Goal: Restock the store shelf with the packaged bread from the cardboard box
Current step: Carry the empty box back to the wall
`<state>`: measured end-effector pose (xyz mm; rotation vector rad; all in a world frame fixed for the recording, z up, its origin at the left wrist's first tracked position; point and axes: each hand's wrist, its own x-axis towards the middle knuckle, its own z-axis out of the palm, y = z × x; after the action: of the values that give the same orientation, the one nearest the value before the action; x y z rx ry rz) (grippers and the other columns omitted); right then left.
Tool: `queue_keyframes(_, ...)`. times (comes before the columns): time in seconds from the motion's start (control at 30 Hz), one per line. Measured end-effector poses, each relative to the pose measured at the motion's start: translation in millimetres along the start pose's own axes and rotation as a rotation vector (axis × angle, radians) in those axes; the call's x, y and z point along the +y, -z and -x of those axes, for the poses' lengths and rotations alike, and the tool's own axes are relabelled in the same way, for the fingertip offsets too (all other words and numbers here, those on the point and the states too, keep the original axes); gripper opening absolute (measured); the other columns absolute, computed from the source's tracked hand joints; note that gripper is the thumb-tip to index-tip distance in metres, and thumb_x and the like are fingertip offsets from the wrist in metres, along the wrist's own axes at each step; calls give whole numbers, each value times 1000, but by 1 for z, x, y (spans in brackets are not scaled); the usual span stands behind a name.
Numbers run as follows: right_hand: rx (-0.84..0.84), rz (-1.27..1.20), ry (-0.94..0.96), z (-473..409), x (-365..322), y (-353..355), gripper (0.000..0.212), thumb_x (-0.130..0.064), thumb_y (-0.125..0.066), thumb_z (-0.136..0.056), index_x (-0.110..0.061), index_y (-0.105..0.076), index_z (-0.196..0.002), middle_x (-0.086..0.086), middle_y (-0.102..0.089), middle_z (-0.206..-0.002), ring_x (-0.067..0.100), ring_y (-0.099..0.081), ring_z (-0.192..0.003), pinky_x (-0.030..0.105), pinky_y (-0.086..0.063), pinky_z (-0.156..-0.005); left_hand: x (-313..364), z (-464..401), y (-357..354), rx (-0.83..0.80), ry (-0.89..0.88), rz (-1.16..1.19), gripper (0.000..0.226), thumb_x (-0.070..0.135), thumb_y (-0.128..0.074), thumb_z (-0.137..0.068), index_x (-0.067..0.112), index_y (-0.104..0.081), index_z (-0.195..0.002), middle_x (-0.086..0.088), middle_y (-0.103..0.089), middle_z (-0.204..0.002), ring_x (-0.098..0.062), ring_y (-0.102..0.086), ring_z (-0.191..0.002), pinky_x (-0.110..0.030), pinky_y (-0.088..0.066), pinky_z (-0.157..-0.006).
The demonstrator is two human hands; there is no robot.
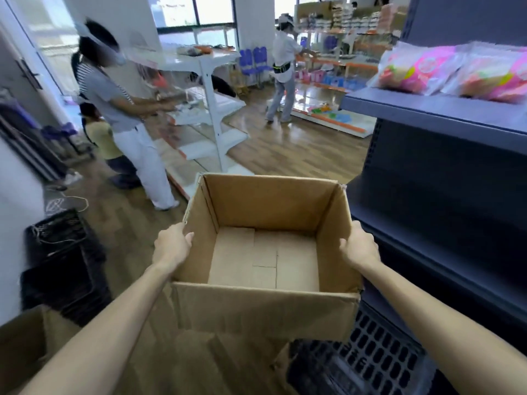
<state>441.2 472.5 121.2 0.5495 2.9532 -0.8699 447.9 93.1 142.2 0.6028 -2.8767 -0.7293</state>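
An open cardboard box (265, 201) is held up in front of me, and its inside shows only the bare bottom flaps. My left hand (172, 246) grips the box's left wall, thumb over the rim. My right hand (360, 246) grips the right wall the same way. Packaged bread (456, 71) in clear and pink wrappers lies on the dark blue shelf (427, 109) at the upper right, above and right of the box.
Lower blue shelf boards (445, 238) run along the right. Black plastic crates (62, 260) stand at the left and another crate (359, 360) lies below the box. More cardboard (31, 343) sits at the bottom left. A person (122, 118) works at a white rack (211, 115) ahead.
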Motion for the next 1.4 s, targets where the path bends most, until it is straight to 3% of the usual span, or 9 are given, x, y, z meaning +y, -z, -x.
queue_keyframes(0.23, 25, 5, 205, -6, -119, -30, 21, -24, -51, -99, -16, -41, -116, 15, -62, -106, 37, -61, -96, 39, -45, -73, -68, -33, 74, 139, 78, 61, 34, 26, -55, -100, 6, -59, -127, -23, -63, -120, -43, -56, -112, -41, -44, -89)
queue_keyframes(0.33, 36, -29, 248, -5, -164, -46, 21, -25, -53, -99, -18, -41, -114, 15, -63, -105, 35, -63, -91, 48, -56, -78, -99, -53, 98, 184, 105, 63, 35, 27, -55, -99, 6, -58, -127, -24, -62, -120, -45, -55, -113, -43, -45, -92)
queue_keyframes(0.5, -7, -3, 301, 0, -229, -77, 20, -23, -52, -99, -15, -42, -114, 20, -62, -112, 42, -60, -102, 44, -47, -80, -157, -71, 127, 222, 168, 89, 34, 27, -56, -99, 6, -59, -126, -25, -61, -120, -46, -56, -111, -43, -46, -90)
queue_keyframes(0.9, -160, 61, 451, -9, -350, -154, 30, -23, -54, -97, -10, -44, -123, 27, -59, -120, 48, -56, -111, 47, -46, -91, -256, -102, 159, 295, 313, 119, 30, 26, -55, -99, 8, -61, -121, -20, -64, -116, -41, -58, -107, -40, -46, -85)
queue_keyframes(1.0, -196, 59, 487, -26, -374, -171, 37, -21, -54, -98, -12, -44, -132, 27, -59, -123, 47, -56, -113, 45, -46, -92, -264, -120, 162, 314, 344, 84, 25, 25, -54, -100, 7, -62, -116, -18, -65, -112, -38, -59, -103, -34, -40, -76)
queue_keyframes(1.4, -246, 8, 551, -184, -457, -211, 28, -17, -57, -98, -8, -46, -122, 24, -60, -118, 41, -58, -109, 38, -39, -77, -220, -270, 141, 333, 389, 65, 22, 25, -54, -100, 10, -63, -113, -17, -66, -111, -37, -60, -104, -37, -44, -84)
